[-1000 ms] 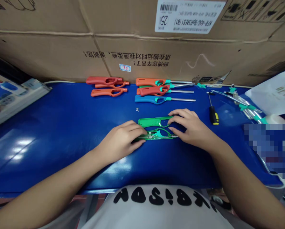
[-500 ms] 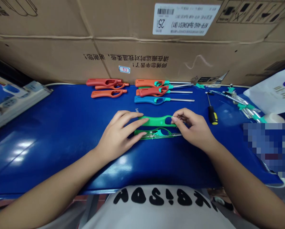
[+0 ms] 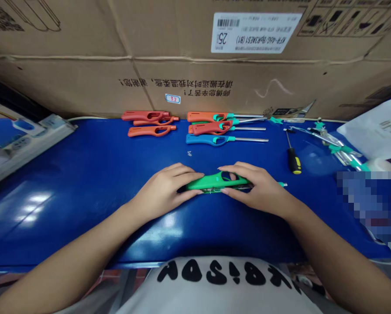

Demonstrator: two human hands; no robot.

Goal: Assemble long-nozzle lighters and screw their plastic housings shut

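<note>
In front of me a green lighter shell half (image 3: 207,180) lies over the lower half (image 3: 211,190), whose inner parts show along the near edge. My left hand (image 3: 164,189) pinches the left end of the green pieces between thumb and fingers. At the right end my right hand (image 3: 261,187) closes round the trigger loop, thumb on the near side. The metal tube is mostly hidden by the right hand; its tip (image 3: 283,184) sticks out past the fingers. Whether the two halves are fully pressed together I cannot tell.
Beyond my hands lie several red and orange shell halves (image 3: 151,130) and several lighters with metal tubes, a blue lighter (image 3: 210,139) nearest. A screwdriver (image 3: 293,161) and metal tube parts (image 3: 339,150) are at the right. A power strip (image 3: 35,135) stands left; a cardboard box (image 3: 94,83) backs the table.
The green shell half has moved nearer me, from beside the lower half onto it. Both hands came down with it and now grip the stacked pieces.
</note>
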